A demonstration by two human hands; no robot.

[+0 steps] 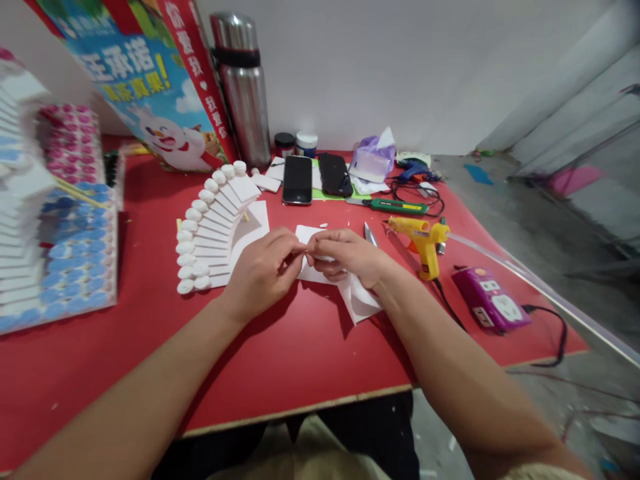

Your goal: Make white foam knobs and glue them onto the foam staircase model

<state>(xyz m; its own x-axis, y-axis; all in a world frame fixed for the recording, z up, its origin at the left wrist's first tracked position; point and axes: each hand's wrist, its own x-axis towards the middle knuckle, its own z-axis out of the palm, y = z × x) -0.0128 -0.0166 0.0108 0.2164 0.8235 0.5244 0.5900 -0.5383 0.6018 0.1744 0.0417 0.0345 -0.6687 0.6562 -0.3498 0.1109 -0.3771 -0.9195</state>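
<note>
Over the middle of the red table, my left hand (267,267) and my right hand (345,257) meet at the fingertips. The left thumb and forefinger are pinched on something too small to make out. White shows between the curled fingers of my right hand, and a folded piece of white paper (357,303) hangs below its palm. Under both hands lies a white sheet (315,272). Left of them, a fan-shaped row of white strips with round white ends (213,230) rests on the table.
To the right are a yellow glue gun (425,240), a purple power box (490,300) and a green-handled cutter (400,207). Two phones (297,180) lie behind the hands. A steel flask (245,93) and a printed bag (165,87) stand at the back. Blue discs (75,267) fill the left.
</note>
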